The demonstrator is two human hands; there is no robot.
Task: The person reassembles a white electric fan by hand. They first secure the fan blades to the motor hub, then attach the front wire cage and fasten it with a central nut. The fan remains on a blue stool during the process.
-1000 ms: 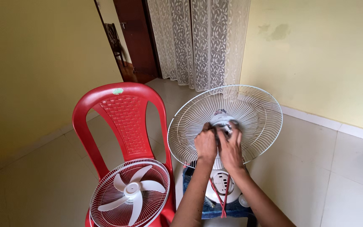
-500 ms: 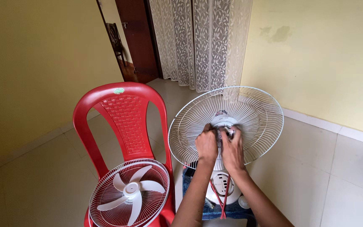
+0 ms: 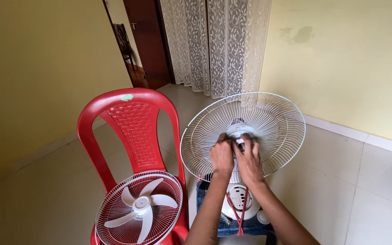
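Left wall: a plain yellow wall ran down the left side of the room above pale floor tiles.
Doorway: a dark wooden door stood at the far end, a lace curtain hanging just to its right.
Red chair: a red plastic chair stood on the tiles, its back toward the door.
Front guard and blade: a white wire front guard rested on the chair seat, a white three-bladed fan blade lying inside it.
Rear guard: a white wire rear guard, tilted face up, sat mounted on the fan body just right of the chair.
Left hand: the left hand was curled at the centre of the rear guard, fingers closed around the hub; what exactly it pinched could not be told.
Right hand: the right hand pressed beside the left, touching it, fingers folded over the same hub in a narrow grip.
Fan body: the white fan body with its control panel sat below the wrists, between the forearms, and a red cord hung down across it.
Lap: blue denim showed under the fan body.
Right wall: another yellow wall with a faint stain closed the right side.
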